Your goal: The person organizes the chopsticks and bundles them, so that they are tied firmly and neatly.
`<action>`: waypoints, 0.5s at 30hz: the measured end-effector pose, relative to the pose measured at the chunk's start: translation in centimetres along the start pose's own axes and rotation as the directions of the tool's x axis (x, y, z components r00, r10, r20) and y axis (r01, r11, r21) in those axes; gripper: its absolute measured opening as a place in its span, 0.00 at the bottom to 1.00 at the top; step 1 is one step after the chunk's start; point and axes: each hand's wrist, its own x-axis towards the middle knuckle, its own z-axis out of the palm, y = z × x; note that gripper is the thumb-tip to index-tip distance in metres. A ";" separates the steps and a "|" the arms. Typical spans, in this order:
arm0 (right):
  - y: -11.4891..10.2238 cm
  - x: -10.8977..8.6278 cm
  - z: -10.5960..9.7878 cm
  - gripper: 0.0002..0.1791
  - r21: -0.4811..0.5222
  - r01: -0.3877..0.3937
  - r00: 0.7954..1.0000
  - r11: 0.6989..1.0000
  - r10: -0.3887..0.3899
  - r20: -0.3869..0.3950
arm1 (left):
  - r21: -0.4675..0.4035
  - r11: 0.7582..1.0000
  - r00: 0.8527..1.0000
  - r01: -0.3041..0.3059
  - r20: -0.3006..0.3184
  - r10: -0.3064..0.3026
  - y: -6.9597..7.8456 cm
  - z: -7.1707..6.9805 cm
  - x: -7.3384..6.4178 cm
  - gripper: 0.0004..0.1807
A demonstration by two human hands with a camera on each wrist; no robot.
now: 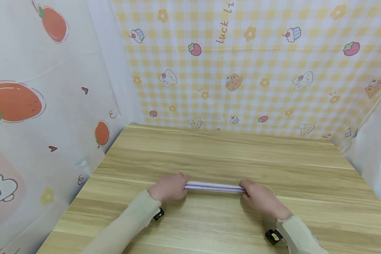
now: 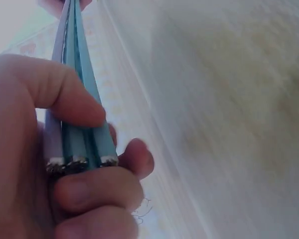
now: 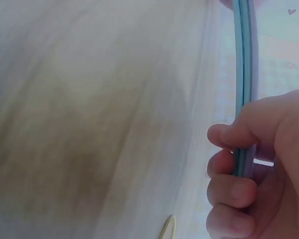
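Note:
A bundle of slim, straight sticks (image 1: 214,187), pale purple and blue, spans level between my two hands above the wooden table. My left hand (image 1: 169,187) grips its left end. In the left wrist view the thumb lies across the sticks (image 2: 74,142) and the other fingers curl beneath, by their silvery ends. My right hand (image 1: 261,198) holds the opposite end; in the right wrist view its fingers wrap round the sticks (image 3: 244,59), hiding that tip. Beside the right hand shows a thin yellow loop (image 3: 167,228), partly behind the hand in the head view.
The wood-grain table (image 1: 216,155) stretches beneath both hands. A yellow checked sheet (image 1: 254,63) hangs along its back edge, and a white fruit-printed sheet (image 1: 66,63) along the left. Each wrist carries a small black device (image 1: 273,237).

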 end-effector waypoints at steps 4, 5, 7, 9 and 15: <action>-0.4 0.2 0.0 0.08 -0.015 -0.022 1.000 1.000 0.022 0.001 | -0.008 1.000 0.998 0.003 -0.056 -0.003 0.1 0.1 0.0 0.08; -0.4 0.2 -0.1 0.08 -0.018 -0.026 1.000 1.000 0.026 0.002 | 0.010 1.000 0.998 -0.001 -0.068 0.001 0.2 0.1 0.0 0.09; -0.5 0.3 0.0 0.07 -0.027 -0.030 1.000 0.999 0.030 -0.001 | 0.056 0.998 0.995 -0.016 -0.093 0.021 0.3 0.1 0.0 0.08; -0.5 0.3 0.1 0.08 -0.026 -0.030 1.000 0.999 0.030 -0.009 | 0.117 0.993 0.992 -0.031 -0.117 0.045 0.3 0.1 0.1 0.08; -0.4 0.4 0.3 0.10 -0.010 0.001 0.999 1.000 -0.002 -0.049 | 0.185 0.980 0.984 -0.067 -0.149 0.095 0.3 0.2 0.3 0.08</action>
